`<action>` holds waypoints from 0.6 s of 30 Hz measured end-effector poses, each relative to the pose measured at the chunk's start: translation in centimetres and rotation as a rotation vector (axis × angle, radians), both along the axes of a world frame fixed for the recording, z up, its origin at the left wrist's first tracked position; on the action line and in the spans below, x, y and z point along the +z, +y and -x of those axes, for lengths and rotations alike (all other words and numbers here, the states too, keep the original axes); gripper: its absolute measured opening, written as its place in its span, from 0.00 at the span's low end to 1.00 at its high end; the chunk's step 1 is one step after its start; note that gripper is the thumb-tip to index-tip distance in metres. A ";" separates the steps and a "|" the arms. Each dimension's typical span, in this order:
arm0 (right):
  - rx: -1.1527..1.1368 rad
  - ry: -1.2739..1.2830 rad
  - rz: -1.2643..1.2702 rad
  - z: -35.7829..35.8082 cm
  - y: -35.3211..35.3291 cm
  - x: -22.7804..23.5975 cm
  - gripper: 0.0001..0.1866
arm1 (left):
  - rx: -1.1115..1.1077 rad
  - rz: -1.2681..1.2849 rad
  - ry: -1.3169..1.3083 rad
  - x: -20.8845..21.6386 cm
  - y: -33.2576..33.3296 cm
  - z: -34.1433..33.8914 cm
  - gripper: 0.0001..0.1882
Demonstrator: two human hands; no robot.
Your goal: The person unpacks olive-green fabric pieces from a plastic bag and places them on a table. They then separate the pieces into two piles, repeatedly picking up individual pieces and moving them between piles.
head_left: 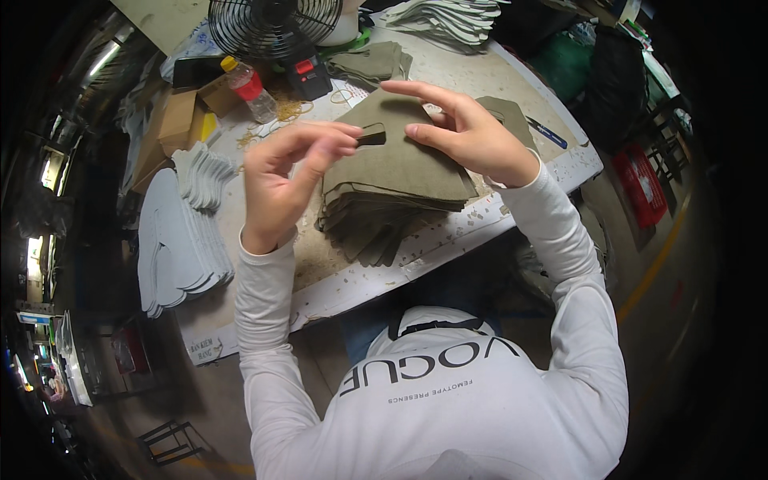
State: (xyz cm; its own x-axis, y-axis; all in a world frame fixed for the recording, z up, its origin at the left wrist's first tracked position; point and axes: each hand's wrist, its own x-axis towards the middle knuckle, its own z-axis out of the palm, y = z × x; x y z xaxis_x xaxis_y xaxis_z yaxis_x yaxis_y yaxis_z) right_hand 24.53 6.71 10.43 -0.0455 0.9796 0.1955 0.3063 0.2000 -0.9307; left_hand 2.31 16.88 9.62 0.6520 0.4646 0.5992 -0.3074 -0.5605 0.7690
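Note:
A thick stack of olive-green cut fabric panels (416, 172) lies on the table before me, its layers fanned at the near edge. My left hand (292, 172) is over the stack's left side, thumb and fingers drawn together in a slightly blurred pinch; whatever is between them is too small to make out. Just beyond those fingertips, a dark slot-shaped patch (372, 138) shows on the top panel. Over the stack's right side, my right hand (472, 132) is open, with thumb and index finger apart.
Pale grey cut pieces (184, 248) are stacked at the left. A bottle (250, 90), cardboard box (178, 120) and black fan (272, 24) stand behind. More green pieces (372, 62) lie farther back. A dark blue slim tool (547, 134) is near the table's right edge.

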 end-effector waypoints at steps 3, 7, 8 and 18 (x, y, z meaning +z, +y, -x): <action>0.073 0.197 -0.008 -0.2 0.7 1.1 0.25 | 0.091 0.035 -0.120 0.5 0.3 0.9 0.09; 0.005 0.132 -0.181 -2.8 -0.4 4.0 0.23 | 0.117 -0.031 -0.073 0.4 0.2 0.4 0.07; -0.038 0.099 -0.228 -3.8 -1.0 4.8 0.24 | 0.110 -0.066 -0.046 0.1 -0.1 0.0 0.06; -0.296 -0.057 -0.124 -13.8 -6.3 7.1 0.23 | 0.056 -0.519 0.264 -2.0 -1.7 -3.0 0.20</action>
State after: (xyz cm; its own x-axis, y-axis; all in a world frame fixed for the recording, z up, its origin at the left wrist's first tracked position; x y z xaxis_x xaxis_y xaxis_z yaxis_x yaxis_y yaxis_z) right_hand 38.32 0.36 17.55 0.2231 0.9208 0.3199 0.4194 0.2056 -0.8842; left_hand 5.26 15.15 7.67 0.7931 0.1916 0.5782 -0.1014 -0.8945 0.4355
